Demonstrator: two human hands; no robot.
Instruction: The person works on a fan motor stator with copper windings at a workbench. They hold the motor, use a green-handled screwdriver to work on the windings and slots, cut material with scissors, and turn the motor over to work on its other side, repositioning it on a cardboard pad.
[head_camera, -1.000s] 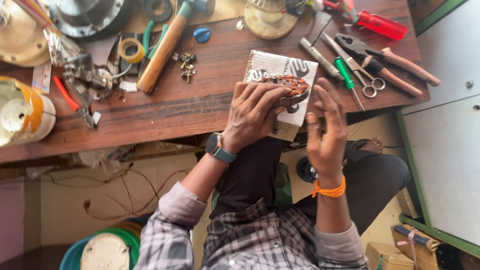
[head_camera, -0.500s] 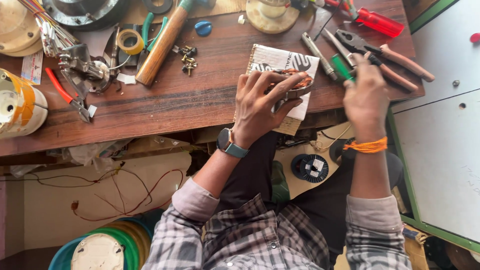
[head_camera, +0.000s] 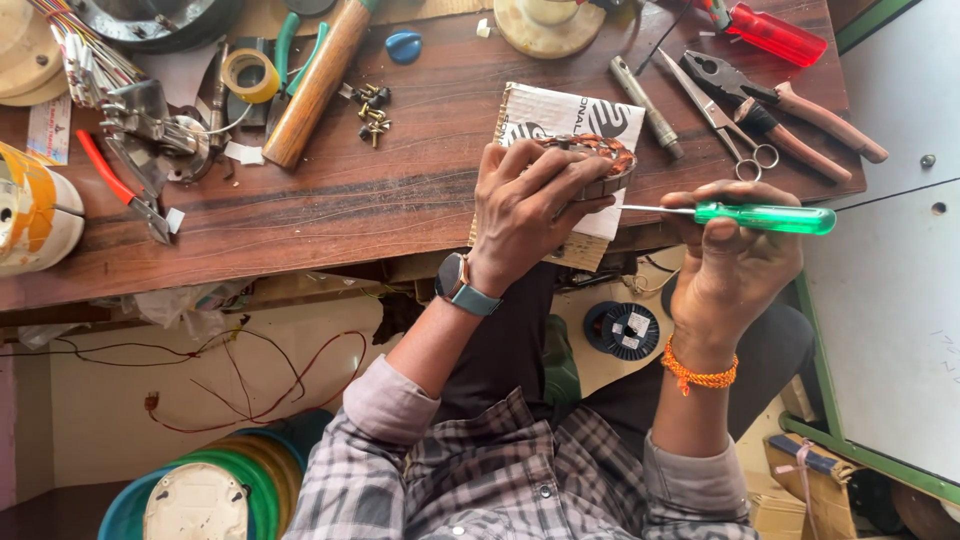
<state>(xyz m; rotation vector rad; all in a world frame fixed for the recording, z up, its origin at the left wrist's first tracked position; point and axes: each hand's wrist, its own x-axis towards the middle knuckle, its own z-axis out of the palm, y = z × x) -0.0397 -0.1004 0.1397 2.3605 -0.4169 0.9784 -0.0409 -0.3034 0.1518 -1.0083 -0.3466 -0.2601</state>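
Clearly, copper-wound stator (head_camera: 592, 160) sits under left hand (head_camera: 520, 215).

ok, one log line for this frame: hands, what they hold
left hand: grips copper coil part on cardboard | right hand: holds green screwdriver, tip at part | pliers: idle on bench

— What lies under the fingers?
— A round copper-wound coil (head_camera: 590, 160), flat on a piece of cardboard (head_camera: 560, 115) at the bench edge.
— And the tool?
— A green-handled screwdriver (head_camera: 760, 216), held level, its thin shaft pointing at the coil's side.
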